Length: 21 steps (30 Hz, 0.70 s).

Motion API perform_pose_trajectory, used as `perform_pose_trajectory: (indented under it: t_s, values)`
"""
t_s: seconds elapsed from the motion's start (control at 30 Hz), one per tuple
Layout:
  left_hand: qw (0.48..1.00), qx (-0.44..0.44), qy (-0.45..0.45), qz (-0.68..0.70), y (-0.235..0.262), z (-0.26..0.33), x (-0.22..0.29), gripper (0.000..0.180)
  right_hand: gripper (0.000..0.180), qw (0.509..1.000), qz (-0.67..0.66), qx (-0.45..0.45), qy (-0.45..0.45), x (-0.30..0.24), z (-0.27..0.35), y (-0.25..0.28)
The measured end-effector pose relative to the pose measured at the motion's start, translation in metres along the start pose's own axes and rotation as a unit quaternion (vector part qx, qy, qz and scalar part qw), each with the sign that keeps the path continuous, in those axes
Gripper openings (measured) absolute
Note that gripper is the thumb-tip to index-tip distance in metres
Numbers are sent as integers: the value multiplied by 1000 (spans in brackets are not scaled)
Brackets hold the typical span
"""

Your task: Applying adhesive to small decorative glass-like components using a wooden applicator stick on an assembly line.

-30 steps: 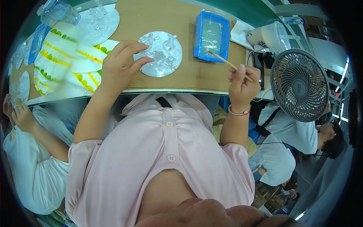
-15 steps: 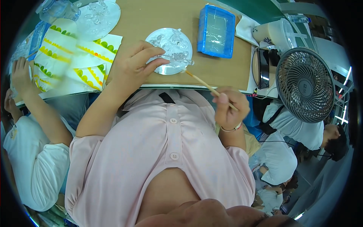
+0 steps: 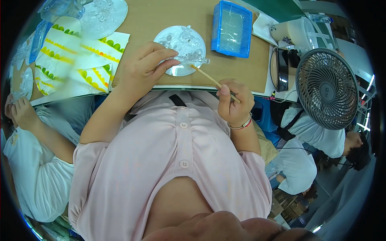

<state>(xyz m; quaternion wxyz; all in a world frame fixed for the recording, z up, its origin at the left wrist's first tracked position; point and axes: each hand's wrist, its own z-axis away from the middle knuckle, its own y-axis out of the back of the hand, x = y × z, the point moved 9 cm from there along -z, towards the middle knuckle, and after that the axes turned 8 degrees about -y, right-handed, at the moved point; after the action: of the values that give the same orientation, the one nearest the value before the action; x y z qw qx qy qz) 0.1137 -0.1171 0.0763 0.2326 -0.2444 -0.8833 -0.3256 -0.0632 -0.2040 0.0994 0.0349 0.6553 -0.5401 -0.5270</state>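
Observation:
My left hand (image 3: 141,67) pinches a small clear moulded piece (image 3: 192,60) just above a white round plate (image 3: 180,49) that carries several clear shiny pieces. My right hand (image 3: 235,102) is closed around a thin wooden stick (image 3: 207,77); the stick's far tip touches the clear piece held by the left hand. Both hands hover at the near edge of the brown table (image 3: 161,18), in front of my pink shirt.
A blue tray (image 3: 234,28) with clear contents lies right of the plate. A second plate (image 3: 105,14) and yellow-green striped sheets (image 3: 68,56) lie at the left. A grey desk fan (image 3: 326,89) stands right. Another person's arm (image 3: 36,124) is at the left, more people at the right.
My right hand with the stick came in from the blue tray toward the plate. The left hand lifted a clear piece off the plate, and the stick tip now meets it.

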Motion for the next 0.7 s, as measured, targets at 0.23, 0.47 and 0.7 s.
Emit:
perform_pose_trajectory:
  t_s: [0.23,0.47,0.7]
  values:
    - [999,-29,13,-15,-6,-1,8,20,7,999,28,-21,21,-7,1,-1]
    - [1000,-23,-13,8,5,-10,13,27,10,996,62,51,-27,12,-1,17]
    - [988,-148,45,23,3,-11,-12,52,9,999,35,-2,-4,-2,1,5]
